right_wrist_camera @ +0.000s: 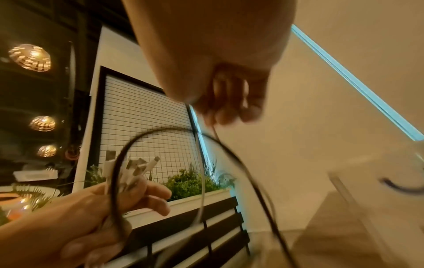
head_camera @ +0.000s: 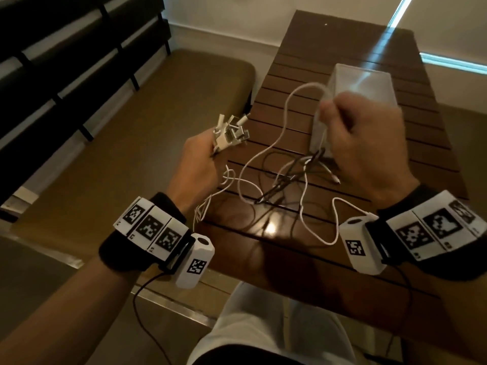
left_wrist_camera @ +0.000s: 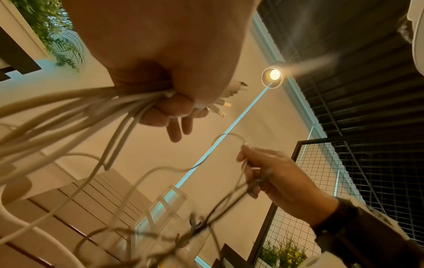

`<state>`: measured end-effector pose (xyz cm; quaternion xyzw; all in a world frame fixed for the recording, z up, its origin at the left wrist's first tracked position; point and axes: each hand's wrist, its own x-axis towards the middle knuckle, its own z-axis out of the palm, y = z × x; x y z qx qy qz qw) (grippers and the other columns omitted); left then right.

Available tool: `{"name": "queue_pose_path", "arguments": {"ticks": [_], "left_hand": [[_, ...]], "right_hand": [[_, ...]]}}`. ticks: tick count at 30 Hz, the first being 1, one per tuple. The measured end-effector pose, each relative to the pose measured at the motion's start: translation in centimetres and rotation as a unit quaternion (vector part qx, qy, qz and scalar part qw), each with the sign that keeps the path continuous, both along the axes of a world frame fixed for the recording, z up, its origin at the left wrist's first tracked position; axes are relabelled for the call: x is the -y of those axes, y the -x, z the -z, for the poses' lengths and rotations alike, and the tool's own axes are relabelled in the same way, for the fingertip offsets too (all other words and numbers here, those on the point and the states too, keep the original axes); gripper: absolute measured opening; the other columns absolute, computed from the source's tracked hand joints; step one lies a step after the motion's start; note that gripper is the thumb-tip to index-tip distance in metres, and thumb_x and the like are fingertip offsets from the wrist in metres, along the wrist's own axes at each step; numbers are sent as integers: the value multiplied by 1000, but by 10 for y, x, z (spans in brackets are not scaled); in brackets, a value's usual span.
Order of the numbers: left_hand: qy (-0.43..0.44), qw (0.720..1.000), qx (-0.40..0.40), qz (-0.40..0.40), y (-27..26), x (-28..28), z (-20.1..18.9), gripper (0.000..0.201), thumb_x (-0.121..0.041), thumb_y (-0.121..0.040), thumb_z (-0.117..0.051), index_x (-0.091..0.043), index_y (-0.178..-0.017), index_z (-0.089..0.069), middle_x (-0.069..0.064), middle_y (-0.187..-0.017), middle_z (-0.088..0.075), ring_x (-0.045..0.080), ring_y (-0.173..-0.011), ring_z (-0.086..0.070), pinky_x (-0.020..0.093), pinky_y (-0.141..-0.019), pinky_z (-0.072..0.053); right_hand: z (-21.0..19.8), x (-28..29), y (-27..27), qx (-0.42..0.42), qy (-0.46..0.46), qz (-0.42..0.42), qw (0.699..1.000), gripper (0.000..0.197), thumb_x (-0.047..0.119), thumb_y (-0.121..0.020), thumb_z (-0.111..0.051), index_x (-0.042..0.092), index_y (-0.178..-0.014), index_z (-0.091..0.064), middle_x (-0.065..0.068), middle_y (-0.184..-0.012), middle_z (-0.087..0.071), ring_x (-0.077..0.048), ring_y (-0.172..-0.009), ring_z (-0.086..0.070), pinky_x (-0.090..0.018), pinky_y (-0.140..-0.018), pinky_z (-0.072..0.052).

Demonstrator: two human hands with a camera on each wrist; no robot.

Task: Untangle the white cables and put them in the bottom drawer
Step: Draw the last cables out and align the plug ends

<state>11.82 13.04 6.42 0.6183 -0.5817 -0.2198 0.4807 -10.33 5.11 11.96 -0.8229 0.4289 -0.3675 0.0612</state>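
My left hand (head_camera: 203,156) grips a bundle of white cable ends (head_camera: 230,130), their plugs sticking up past the fingers (left_wrist_camera: 174,116). The white cables (head_camera: 247,167) hang down from it and loop over the table, mixed with thin dark cables (head_camera: 284,177). My right hand (head_camera: 361,138) is raised in front of the white drawer unit (head_camera: 369,83) and pinches one white cable (head_camera: 297,90) that arcs up from the tangle. The right wrist view shows a dark cable (right_wrist_camera: 137,145) looping below that hand (right_wrist_camera: 231,107). The drawers' fronts are hidden.
The brown slatted table (head_camera: 342,56) carries the cables and drawer unit. A padded bench (head_camera: 131,127) with a dark slatted back (head_camera: 66,61) runs along the left. A wire-mesh screen (left_wrist_camera: 321,172) and planters (right_wrist_camera: 195,181) stand beyond.
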Motion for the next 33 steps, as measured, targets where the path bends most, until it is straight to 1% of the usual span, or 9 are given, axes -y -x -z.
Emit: {"name": "queue_pose_path", "arguments": {"ticks": [2, 6, 10, 13, 16, 18, 24, 27, 33], "left_hand": [[12, 1000, -7, 3, 2, -2, -2, 24, -16, -98, -52, -25, -112, -69, -1, -106, -70, 17, -102, -64, 38, -90, -50], [55, 997, -61, 15, 8, -3, -8, 28, -23, -97, -49, -27, -120, -64, 1, -120, -67, 15, -111, -63, 46, -100, -47], [41, 995, -90, 25, 21, -3, -16, 27, -11, -98, -51, -12, -123, -62, -5, -111, -70, 17, -82, -64, 41, -70, -51], [40, 996, 0, 77, 23, 1, -14, 18, -3, -95, -55, -7, -109, -65, -4, -94, -69, 7, -84, -65, 30, -72, -53], [-1, 975, 177, 134, 28, 3, -10, 22, -7, -92, -57, -25, -80, -56, -11, -78, -57, 4, -69, -53, 18, -60, -35], [-16, 974, 201, 102, 28, 3, -11, 29, -11, -93, -57, -34, -75, -52, -17, -70, -50, 0, -62, -48, 13, -56, -28], [18, 991, 134, -7, 8, 6, -10, 27, -16, -97, -55, -33, -78, -61, -19, -69, -56, 0, -58, -50, 23, -55, -39], [9, 999, 3, -46, 8, 3, -11, 23, -14, -99, -51, -22, -84, -66, -15, -73, -58, -3, -53, -50, 12, -49, -36], [61, 983, -155, -83, -5, 2, -12, 25, -22, -102, -46, -25, -83, -61, -8, -78, -59, 2, -51, -45, 24, -47, -36]], "right_hand": [[-2, 2, 2, -69, 3, 14, 998, 36, 38, -101, -47, 13, -85, -67, 7, -62, -54, -5, -54, -48, -16, -51, -31], [-8, -7, 0, 80, 61, -36, 994, 32, 30, -102, -47, 18, -73, -52, 13, -58, -41, -1, -51, -39, -13, -49, -27], [9, -10, -9, -179, -103, -120, 971, 34, 34, -102, -45, 20, -72, -46, 9, -58, -44, -7, -53, -41, -32, -56, -37], [23, -14, -11, -190, -106, -158, 963, 30, 40, -101, -38, 18, -84, -51, 3, -61, -54, -15, -54, -51, -39, -55, -45], [34, -16, -11, -139, -102, -176, 969, 27, 33, -99, -41, 16, -107, -61, -1, -69, -64, -21, -57, -57, -39, -55, -47], [42, -15, -8, -143, -111, -173, 968, 16, 27, -100, -49, 17, -99, -61, 4, -66, -58, -15, -54, -49, -33, -52, -38], [72, -5, 2, -226, -207, -115, 945, 26, 30, -99, -53, 21, -76, -46, 6, -65, -48, -4, -58, -43, -27, -52, -28], [79, 0, 1, -238, -245, -75, 937, 18, 27, -99, -53, 21, -82, -52, 4, -74, -54, -13, -69, -53, -29, -58, -37], [78, 2, 8, -276, -216, -31, 936, 21, 17, -95, -49, 30, -101, -64, 1, -96, -66, -26, -89, -61, -35, -67, -48]]}}
